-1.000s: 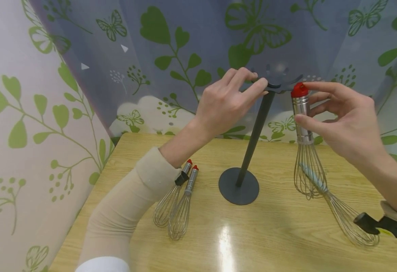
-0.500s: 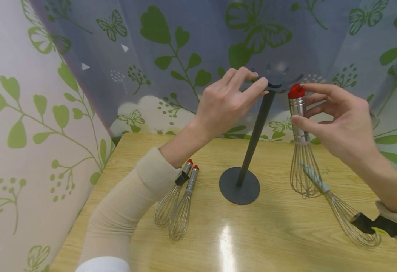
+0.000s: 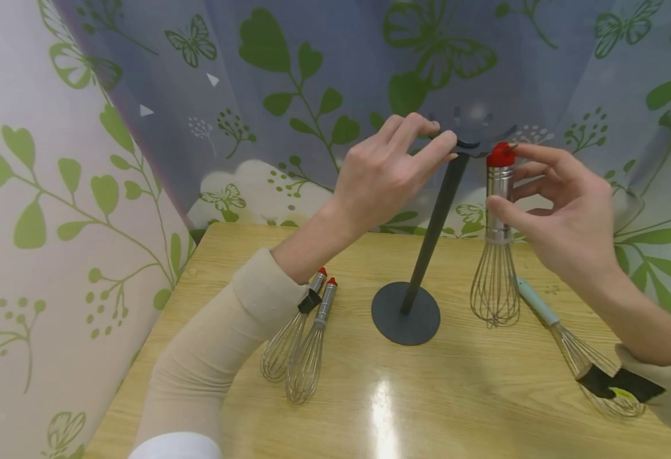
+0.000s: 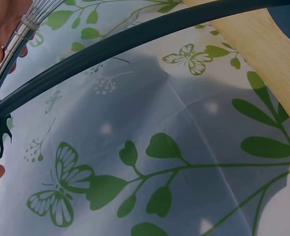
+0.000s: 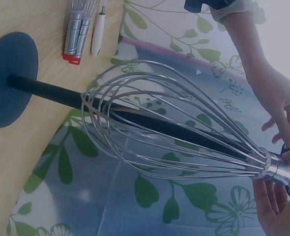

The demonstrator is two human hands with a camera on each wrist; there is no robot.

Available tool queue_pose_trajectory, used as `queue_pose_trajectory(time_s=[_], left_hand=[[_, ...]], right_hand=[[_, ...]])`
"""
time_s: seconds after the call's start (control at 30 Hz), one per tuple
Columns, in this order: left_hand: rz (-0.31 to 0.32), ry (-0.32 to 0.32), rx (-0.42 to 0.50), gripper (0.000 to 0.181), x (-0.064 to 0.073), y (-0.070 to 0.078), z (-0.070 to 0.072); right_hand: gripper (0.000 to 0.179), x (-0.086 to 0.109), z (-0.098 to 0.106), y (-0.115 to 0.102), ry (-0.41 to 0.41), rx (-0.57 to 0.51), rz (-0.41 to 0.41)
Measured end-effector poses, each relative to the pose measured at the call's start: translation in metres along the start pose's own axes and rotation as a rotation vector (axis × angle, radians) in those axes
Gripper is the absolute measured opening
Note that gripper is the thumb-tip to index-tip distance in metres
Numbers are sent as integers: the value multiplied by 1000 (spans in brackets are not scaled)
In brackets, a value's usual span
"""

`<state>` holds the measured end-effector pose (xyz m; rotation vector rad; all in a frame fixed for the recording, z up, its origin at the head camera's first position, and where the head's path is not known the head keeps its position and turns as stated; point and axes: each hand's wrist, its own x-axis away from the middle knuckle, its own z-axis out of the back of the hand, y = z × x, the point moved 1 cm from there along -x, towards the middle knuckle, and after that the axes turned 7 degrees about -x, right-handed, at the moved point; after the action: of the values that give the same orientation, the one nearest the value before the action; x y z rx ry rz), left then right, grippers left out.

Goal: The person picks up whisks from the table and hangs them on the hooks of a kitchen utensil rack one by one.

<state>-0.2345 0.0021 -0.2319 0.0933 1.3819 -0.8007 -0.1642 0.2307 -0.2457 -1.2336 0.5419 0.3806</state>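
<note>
Aloft, left hand [image 3: 384, 172], palm down, pinches the stand [image 3: 435, 223]; right hand [image 3: 573, 213] pinches an upright whisk [image 3: 498, 234] between fingers.

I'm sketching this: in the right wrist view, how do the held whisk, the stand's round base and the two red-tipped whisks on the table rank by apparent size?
1. Held whisk, nearest the camera
2. Stand's round base
3. Two red-tipped whisks, cropped, too alike to rank apart
</note>
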Motion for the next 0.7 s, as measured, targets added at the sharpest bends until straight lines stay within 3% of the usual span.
queue_pose_trajectory(time_s=[0.3,0.7], left_hand=[[2,-10,-2,29,1,0,0],[9,-7,6,28,1,0,0]], right_hand=[[61,4,-10,3,42,11,7],[57,6,-19,11,83,-161,90]])
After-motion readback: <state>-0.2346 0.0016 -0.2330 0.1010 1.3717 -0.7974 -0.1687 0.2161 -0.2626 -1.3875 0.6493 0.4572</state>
